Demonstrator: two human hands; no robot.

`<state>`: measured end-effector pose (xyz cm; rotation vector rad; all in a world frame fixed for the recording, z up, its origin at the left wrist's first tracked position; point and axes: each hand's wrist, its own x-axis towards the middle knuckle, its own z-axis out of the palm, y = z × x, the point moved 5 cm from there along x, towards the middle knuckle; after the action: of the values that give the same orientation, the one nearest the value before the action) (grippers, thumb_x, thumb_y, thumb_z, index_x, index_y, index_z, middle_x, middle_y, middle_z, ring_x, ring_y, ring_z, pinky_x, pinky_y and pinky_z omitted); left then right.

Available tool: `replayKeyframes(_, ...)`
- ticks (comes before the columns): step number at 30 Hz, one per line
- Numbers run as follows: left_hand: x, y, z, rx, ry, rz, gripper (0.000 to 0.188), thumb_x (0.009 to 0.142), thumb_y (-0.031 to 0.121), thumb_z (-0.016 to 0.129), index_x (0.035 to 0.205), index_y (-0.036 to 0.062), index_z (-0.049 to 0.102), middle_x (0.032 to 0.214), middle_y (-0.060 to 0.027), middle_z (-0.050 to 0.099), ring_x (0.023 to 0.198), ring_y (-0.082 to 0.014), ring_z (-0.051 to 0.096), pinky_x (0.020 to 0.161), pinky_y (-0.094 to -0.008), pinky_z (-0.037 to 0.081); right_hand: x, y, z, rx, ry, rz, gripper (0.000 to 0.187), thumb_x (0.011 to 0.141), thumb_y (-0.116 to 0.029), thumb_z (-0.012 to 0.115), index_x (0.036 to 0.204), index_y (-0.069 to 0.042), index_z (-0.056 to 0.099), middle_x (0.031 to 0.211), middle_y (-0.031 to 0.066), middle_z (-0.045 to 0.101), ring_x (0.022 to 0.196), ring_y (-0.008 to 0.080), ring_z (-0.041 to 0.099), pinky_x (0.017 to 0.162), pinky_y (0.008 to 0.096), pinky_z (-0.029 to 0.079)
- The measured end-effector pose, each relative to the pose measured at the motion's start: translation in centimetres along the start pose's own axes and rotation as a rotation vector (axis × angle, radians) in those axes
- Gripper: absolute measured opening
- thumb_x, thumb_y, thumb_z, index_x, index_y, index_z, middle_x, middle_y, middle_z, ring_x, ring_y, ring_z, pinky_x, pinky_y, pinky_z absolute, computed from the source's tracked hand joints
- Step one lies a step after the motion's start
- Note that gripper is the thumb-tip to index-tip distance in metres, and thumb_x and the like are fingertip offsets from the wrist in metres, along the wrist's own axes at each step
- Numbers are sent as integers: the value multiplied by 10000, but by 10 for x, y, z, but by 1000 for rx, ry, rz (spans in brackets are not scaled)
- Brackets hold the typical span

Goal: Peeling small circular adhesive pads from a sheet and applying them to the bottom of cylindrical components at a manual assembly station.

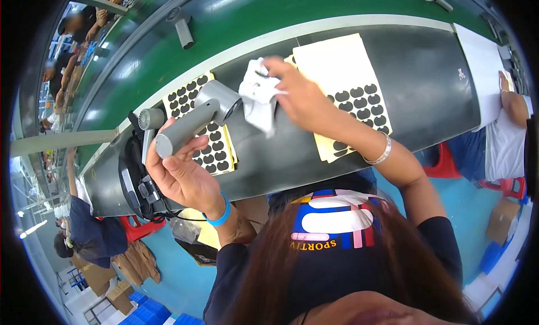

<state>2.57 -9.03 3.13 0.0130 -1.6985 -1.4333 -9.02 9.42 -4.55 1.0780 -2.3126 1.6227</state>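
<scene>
A grey hair dryer [191, 126] is tilted up over the table, its handle end toward me and its round head farther away. My left hand [182, 176], with a blue band at the wrist, holds it by the handle. A crumpled white cloth [259, 97] hangs beside the dryer's head, pinched in my right hand [303, 97]; those fingers are slightly blurred. Under the dryer lies a yellow-edged sheet of black round stickers [216, 153], partly hidden. A second sticker sheet [362, 103] lies under my right forearm, with a pale blank sheet [334, 58] over part of it.
Another grey dryer [149, 120] stands by a black device with cables [135, 179] at the table's left. Beyond the pale table edge, a green conveyor [236, 21] carries a dryer [181, 28]. Co-workers sit at both sides, one sleeve [505, 145] at right. Red stools [443, 162] stand below.
</scene>
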Motion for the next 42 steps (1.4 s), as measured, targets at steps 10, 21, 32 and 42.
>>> replayKeyframes(10,-8,-4,40,-147,-198,-49,441,982,311,484,1208,-65,440,1192,-295,544,711,-278,680,609,-336,587,-44,6,-151,-485,267,257,740,772,75,672,1395,-51,294,1265,153,502,1023,234,607,935,354,478)
replayKeyframes(21,-51,-15,135,-331,-658,-166,346,842,80,688,1165,-2,596,1174,-135,614,794,-155,628,680,-265,529,-70,-88,-128,67,386,60,479,830,66,621,1246,17,388,922,119,610,946,182,609,879,305,433)
replayKeyframes(32,-57,3,137,-263,-766,-137,365,809,24,683,1171,16,634,1168,-142,618,797,-165,639,702,-279,546,-64,-90,-117,277,329,196,468,848,79,598,1238,-8,354,874,83,587,975,182,619,827,291,480)
replayKeyframes(42,-59,6,144,-265,-841,-121,327,837,4,646,1164,8,643,1176,-152,608,800,-173,662,703,-269,549,-70,-89,-121,262,294,347,436,838,101,590,1196,-21,373,918,95,583,1037,226,612,880,294,454)
